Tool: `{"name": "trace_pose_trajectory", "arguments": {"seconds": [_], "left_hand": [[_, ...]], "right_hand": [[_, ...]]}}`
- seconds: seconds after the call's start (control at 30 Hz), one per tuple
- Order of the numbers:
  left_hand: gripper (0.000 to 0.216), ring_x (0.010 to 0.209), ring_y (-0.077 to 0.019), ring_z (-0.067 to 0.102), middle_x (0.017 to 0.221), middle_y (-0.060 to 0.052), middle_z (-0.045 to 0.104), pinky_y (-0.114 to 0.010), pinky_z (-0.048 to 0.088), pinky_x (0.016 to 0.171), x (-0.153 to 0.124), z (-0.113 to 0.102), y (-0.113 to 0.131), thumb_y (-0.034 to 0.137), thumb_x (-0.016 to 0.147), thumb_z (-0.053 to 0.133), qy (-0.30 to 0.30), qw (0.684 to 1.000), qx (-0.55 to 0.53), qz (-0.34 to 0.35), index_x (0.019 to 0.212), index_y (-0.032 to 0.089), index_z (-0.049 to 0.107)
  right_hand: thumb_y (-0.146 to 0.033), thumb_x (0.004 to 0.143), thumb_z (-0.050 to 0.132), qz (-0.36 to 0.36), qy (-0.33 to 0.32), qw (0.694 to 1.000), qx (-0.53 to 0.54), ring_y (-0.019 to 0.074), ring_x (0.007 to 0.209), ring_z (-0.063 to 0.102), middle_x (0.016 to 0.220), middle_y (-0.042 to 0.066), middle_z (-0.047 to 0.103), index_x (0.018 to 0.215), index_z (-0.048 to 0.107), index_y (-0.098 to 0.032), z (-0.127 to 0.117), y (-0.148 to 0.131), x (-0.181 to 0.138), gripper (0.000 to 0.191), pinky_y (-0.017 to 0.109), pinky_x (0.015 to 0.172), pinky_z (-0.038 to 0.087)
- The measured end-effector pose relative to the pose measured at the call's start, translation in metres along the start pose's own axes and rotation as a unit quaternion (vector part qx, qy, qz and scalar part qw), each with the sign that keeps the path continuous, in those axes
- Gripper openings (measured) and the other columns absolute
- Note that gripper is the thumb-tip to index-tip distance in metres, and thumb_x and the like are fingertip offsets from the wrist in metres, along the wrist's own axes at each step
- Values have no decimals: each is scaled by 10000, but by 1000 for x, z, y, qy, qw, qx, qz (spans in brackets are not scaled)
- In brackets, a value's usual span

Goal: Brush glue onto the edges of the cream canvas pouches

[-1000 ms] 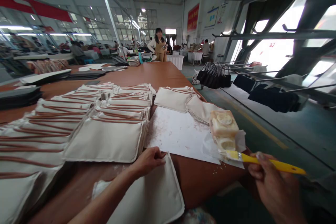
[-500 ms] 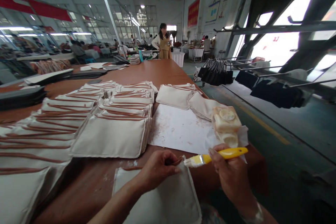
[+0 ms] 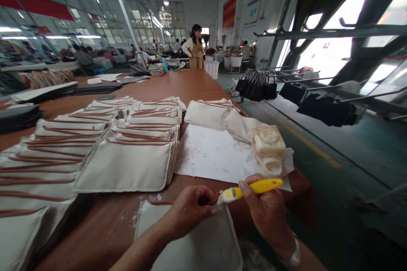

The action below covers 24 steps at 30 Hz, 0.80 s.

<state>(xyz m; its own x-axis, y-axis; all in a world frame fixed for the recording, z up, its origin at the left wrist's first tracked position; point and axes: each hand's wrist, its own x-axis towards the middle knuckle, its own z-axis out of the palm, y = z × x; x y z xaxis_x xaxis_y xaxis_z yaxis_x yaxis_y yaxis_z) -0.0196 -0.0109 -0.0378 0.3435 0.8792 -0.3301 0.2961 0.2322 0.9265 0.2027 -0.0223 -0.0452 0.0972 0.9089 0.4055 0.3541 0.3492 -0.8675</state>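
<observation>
My right hand (image 3: 266, 214) grips a yellow-handled brush (image 3: 251, 188) whose bristles touch the top edge of a cream fabric pouch (image 3: 190, 243) lying at the near edge of the brown table (image 3: 190, 87). My left hand (image 3: 187, 209) pinches that pouch's upper right corner, fingers closed on a brown strip there. Just beyond the brush stands a glue-caked container (image 3: 269, 148) on a white sheet of paper (image 3: 213, 156).
Overlapping rows of cream pouches with brown trim (image 3: 104, 144) cover the table's left. A smaller pile (image 3: 222, 118) lies behind the paper. Dark flat stacks (image 3: 19, 116) sit far left. A person (image 3: 194, 53) stands at the table's far end. Metal racks with dark bags (image 3: 257, 87) line the right aisle.
My right hand swung the brush from beside the container leftward to the pouch's top edge. My left hand closed on the pouch's corner and drew it slightly nearer.
</observation>
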Motion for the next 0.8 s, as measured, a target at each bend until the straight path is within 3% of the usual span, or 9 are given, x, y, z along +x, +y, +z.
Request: {"name": "trace_pose_trajectory", "arguments": {"seconds": [0.1,0.17,0.23,0.3,0.37,0.43,0.57,0.7,0.8], "left_hand": [[124,723,-148,569,770,-3,665,-230,390,637,-3,3,-10,205,730,739,16,997,59,45,825,148,682],[52,729,-143,574,795,-8,663,-229,388,639,-6,5,-18,194,821,704,60,974,160,147,834,166,662],[105,694,-135,540,770,-11,628,-241,356,621,-9,7,-23,190,933,617,106,905,291,292,831,171,627],[202,658,-138,493,739,-14,590,-266,326,608,-12,10,-25,176,1006,512,124,808,403,412,819,168,587],[248,645,-149,465,733,-18,580,-287,325,604,-16,13,-22,170,1034,446,116,733,474,474,817,164,567],[253,647,-156,463,749,-25,591,-300,346,607,-19,17,-17,156,1035,418,109,691,505,506,832,156,568],[235,664,-162,490,810,-45,624,-314,383,603,-25,23,-8,139,1018,413,124,644,522,545,864,154,589],[197,685,-163,518,852,-56,651,-317,404,609,-27,25,-9,157,1003,449,127,630,528,556,882,154,605],[205,693,-165,531,877,-67,664,-318,417,616,-27,24,-11,177,1007,441,128,631,531,551,905,148,616]], "right_hand": [[-438,966,624,11,60,998,3,166,642,565,700,8,593,848,636,-188,-2,5,4,276,273,632,467],[-455,941,658,24,96,995,12,167,611,553,678,9,589,866,645,-180,-11,6,9,285,275,598,462],[-459,931,677,48,102,993,39,153,556,499,632,-7,542,882,642,-179,-24,5,11,287,269,540,424],[-445,941,675,73,85,990,91,139,527,438,612,-25,478,912,629,-185,-38,3,11,265,257,496,372],[-406,954,671,80,62,985,142,132,539,416,642,-28,456,949,620,-200,-49,-2,9,212,246,484,344],[-348,965,664,53,32,985,159,130,574,426,693,-17,471,936,620,-212,-55,-10,7,146,242,498,347],[-203,989,596,-77,-88,989,95,129,678,499,767,-6,527,874,623,-214,-56,-30,6,119,257,630,415],[-126,961,578,-174,-254,951,33,118,681,526,763,-20,563,891,580,-207,-61,-44,11,107,283,672,400],[-121,945,582,-199,-279,940,5,115,669,518,733,-29,558,856,549,-207,-71,-51,16,128,292,671,384]]}}
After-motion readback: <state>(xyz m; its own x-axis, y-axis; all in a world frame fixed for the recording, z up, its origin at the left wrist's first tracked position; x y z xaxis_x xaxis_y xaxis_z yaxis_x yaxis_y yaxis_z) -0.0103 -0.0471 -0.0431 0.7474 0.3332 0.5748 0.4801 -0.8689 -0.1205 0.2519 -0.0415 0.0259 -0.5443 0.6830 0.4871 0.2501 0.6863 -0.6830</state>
